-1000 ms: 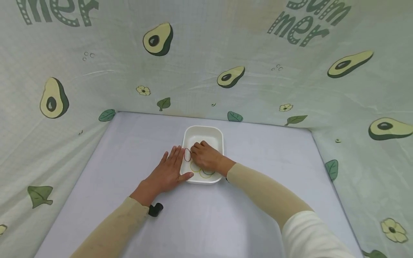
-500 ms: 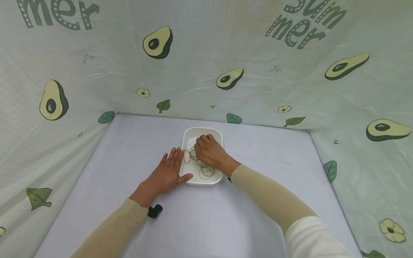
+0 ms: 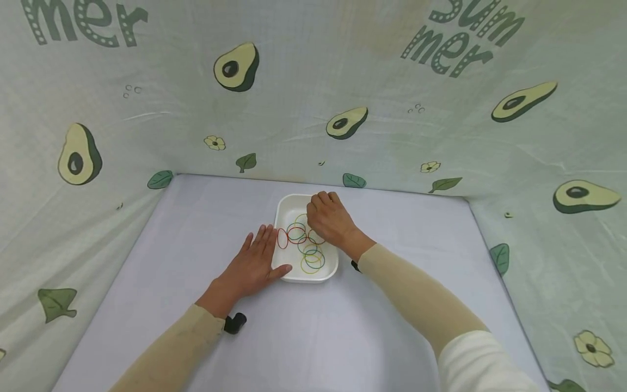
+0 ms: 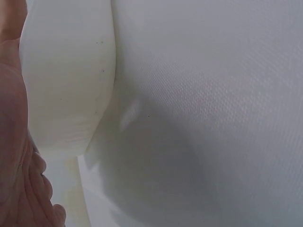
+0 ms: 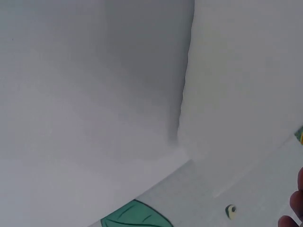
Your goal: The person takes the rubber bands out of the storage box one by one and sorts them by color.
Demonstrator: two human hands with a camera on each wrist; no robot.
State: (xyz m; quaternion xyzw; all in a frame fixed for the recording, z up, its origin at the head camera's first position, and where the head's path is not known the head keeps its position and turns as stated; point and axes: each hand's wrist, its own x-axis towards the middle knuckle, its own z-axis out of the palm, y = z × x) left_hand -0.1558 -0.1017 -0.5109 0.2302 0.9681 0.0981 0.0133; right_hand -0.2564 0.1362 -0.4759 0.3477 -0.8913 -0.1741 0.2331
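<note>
Bunch of thin coloured loops inside white tray. Left hand along tray's left rim, fingers straight. Right hand curled over tray's far-right corner, can't tell if gripping anything. Hands apart.

Tray: plain white, we see
Thin loops: red, yellow and green, each of a single colour as far as we can tell
Table cover: pale lavender-white; close up, we notice a fine weave
Backdrop: pale grey-green, printed with scattered motifs
Avocados: yellowish flesh, dark green edging, near-black stones
Leaves: green, some with darker veins we can pick out
Flowers: creamy yellow petals, dark centres
Lettering: muted green, pale-dotted on some strokes
Forearm sleeves: beige
Upper right sleeve: white
Left wrist piece: black
</note>
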